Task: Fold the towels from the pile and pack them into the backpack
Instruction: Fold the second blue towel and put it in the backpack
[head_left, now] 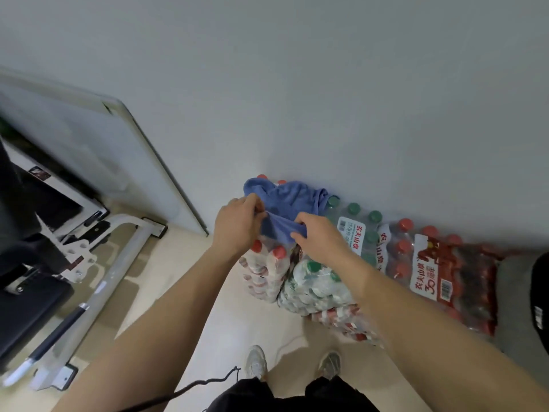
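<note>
A blue towel [289,200] lies crumpled on top of shrink-wrapped packs of water bottles [267,269] against the wall. My left hand [237,224] pinches its near edge on the left. My right hand [319,236] grips the same edge on the right, fingers curled into the cloth. A black object [539,298] at the right border may be the backpack; I cannot tell.
More bottle packs with green caps [353,230] and red caps [445,272] line the wall to the right. A white board [89,150] leans at the left above a weight bench [44,278] with a metal frame. My shoes [292,362] stand on the pale floor.
</note>
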### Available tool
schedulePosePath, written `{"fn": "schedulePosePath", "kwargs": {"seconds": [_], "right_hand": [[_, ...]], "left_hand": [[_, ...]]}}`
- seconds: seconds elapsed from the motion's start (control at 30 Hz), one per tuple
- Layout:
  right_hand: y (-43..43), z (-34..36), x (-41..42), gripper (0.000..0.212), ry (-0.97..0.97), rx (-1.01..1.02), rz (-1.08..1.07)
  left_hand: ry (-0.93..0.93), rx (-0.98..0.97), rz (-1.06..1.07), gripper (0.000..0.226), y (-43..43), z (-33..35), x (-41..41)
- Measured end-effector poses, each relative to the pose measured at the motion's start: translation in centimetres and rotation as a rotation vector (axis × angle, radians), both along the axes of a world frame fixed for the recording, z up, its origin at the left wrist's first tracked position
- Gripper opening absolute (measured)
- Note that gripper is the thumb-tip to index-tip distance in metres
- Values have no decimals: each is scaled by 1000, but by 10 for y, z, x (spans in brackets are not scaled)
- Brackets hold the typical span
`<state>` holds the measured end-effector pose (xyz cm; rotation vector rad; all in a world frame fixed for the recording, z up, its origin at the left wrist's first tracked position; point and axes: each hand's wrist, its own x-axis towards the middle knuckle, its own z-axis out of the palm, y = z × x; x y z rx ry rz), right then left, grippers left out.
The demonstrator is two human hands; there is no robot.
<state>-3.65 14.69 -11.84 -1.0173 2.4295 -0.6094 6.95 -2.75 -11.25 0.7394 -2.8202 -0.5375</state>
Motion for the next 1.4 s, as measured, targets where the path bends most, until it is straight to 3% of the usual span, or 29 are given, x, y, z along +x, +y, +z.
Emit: {"fn": "schedulePosePath", "kwargs": {"seconds": [0.13, 0.3, 0.53, 0.8, 0.93, 1.13, 1.27, 1.4], "right_hand": [[-2, 50, -26, 29, -38, -88, 8], [5, 130, -60, 29, 3, -170, 30], [36, 234, -115, 17, 271, -203, -19], [97, 335, -148, 9, 523, -248, -135], [135, 318, -159, 19, 548, -151, -223], [196, 238, -164, 23, 381, 58, -362], [197, 197, -154, 8, 240, 22, -315], [175, 169, -139, 19, 141, -46, -218]], "left_hand": [[114, -13, 26, 6, -20, 46, -16], [222, -30, 97, 2, -36, 120, -45], [314, -158, 66, 5, -34, 208, -87], [494, -129, 66, 4, -17, 288, -140], [486, -116, 82, 7, -13, 285, -156], [343, -126, 102, 9, -7, 230, -162], [173, -20, -166, 10, 35, 181, -162], [43, 200, -495, 30, 99, 136, -158]]}}
